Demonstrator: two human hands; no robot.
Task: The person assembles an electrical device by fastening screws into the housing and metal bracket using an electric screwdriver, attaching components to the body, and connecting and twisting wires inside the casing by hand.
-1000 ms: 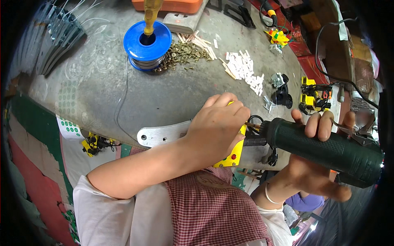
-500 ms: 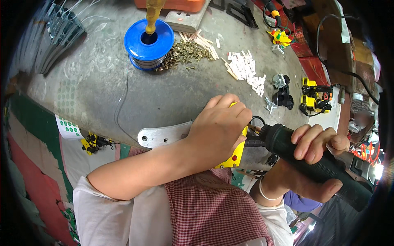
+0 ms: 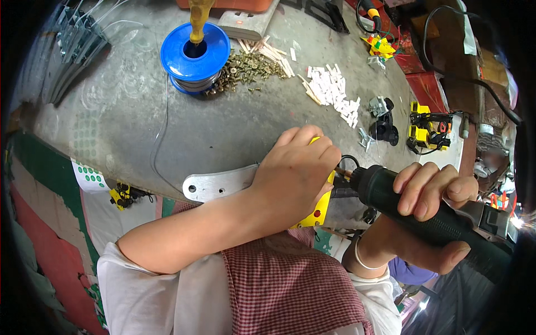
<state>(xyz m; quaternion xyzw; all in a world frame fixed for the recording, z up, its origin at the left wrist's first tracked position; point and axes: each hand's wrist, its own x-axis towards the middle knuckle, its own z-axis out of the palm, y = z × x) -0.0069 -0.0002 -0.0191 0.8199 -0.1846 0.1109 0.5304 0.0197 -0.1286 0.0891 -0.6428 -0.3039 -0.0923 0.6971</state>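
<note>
My left hand (image 3: pixel 293 173) is closed over a yellow housing (image 3: pixel 319 212) with a red dot, at the bench's near edge. A flat silver metal bar with holes (image 3: pixel 215 185) sticks out to the left from under that hand. In my right hand (image 3: pixel 427 192) lies a thick black electric screwdriver (image 3: pixel 385 188), fingers wrapped over its body. Its tip points left and meets the housing's right side, close to my left fingers. A short black cable loop (image 3: pixel 350 159) shows there. The exact contact point is hidden by my left hand.
A blue spool of solder wire (image 3: pixel 195 58) with a yellow-handled tool in its hole stands at the back left. Beside it lie brass-coloured screws (image 3: pixel 245 72) and small white pieces (image 3: pixel 332 92). Yellow-and-black assemblies (image 3: pixel 427 128) sit at the right; metal parts (image 3: pixel 78 50) far left.
The whole view has shifted slightly, with bench things a little further left and up. Both hands keep their hold; the screwdriver stays against the housing.
</note>
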